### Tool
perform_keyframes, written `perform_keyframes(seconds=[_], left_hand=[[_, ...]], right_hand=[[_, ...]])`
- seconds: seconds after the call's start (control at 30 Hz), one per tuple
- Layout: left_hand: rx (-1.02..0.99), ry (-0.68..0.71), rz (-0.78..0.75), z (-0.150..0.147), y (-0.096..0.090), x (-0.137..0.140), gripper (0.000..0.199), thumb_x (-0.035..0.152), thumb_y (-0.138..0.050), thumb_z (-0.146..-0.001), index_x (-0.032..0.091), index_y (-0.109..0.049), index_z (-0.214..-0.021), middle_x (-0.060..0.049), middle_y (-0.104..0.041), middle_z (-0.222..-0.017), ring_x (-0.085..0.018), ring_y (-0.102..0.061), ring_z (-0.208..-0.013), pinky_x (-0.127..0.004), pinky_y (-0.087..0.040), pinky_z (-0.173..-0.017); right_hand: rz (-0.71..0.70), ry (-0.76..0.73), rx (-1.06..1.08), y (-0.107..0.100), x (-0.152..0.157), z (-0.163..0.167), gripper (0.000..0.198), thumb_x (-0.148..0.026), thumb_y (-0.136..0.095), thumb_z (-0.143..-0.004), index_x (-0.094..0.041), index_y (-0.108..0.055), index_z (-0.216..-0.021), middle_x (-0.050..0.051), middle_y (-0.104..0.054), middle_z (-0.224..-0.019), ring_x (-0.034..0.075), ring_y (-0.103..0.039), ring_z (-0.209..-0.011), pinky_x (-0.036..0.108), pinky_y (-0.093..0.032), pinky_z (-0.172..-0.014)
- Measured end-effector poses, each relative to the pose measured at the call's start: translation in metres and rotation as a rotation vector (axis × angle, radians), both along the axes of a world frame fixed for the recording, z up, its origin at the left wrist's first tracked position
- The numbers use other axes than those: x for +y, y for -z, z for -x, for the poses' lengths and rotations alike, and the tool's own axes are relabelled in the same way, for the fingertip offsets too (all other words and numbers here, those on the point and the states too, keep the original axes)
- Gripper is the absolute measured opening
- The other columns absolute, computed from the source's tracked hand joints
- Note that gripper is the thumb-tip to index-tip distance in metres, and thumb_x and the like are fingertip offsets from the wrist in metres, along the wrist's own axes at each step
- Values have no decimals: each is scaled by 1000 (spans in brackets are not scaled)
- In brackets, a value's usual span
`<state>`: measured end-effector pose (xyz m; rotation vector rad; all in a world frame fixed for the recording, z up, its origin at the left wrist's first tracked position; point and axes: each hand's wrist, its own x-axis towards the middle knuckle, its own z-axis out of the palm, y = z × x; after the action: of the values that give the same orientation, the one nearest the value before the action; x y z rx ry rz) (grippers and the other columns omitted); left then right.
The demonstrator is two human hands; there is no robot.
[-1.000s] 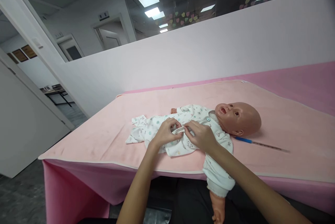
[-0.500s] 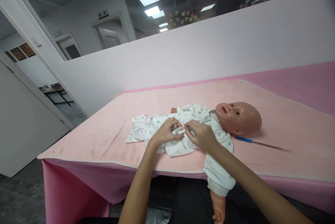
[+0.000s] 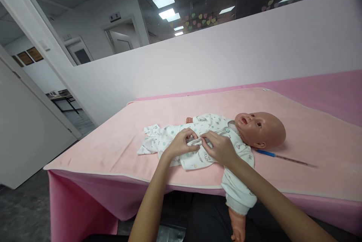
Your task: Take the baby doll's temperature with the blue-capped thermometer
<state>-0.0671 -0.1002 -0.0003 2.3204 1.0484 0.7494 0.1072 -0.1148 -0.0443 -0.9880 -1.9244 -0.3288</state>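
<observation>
A baby doll (image 3: 261,129) lies on its back on a peach blanket (image 3: 113,132), head to the right, dressed in a white patterned baby shirt (image 3: 198,160) and matching trousers (image 3: 148,146). Over the doll's belly, my left hand (image 3: 181,144) pinches the shirt's edge between thumb and fingers. Close beside it, my right hand (image 3: 219,147) pinches the same edge; the exact spot under the fingertips is hidden. A round button (image 3: 227,130) shows near the collar. The doll's near arm (image 3: 237,221) hangs over the table's front edge.
By the doll's head lies a thin glass thermometer-like stick (image 3: 294,159) with a blue end. A pink cloth (image 3: 76,200) drapes down the front of the table. A white half-wall (image 3: 240,53) with glass above stands behind, and a door (image 3: 31,121) is at left.
The whole view has shifted slightly, so the scene sits a little further right. Both hands keep their pinch on the shirt edge, with hardly any movement.
</observation>
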Motion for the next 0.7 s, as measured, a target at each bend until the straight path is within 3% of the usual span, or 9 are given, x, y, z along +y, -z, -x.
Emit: perform_keyframes(seconds=[0.7], left_hand=[[54, 19, -72, -4, 0, -2, 19, 14, -55, -63, 19, -52, -81, -1, -48, -88, -16, -45, -81, -26, -38, -70]], right_hand=[[2, -6, 5, -1, -1, 0, 17, -18, -44, -83, -17, -60, -78, 0, -59, -64, 8, -49, -51, 22, -29, -50]])
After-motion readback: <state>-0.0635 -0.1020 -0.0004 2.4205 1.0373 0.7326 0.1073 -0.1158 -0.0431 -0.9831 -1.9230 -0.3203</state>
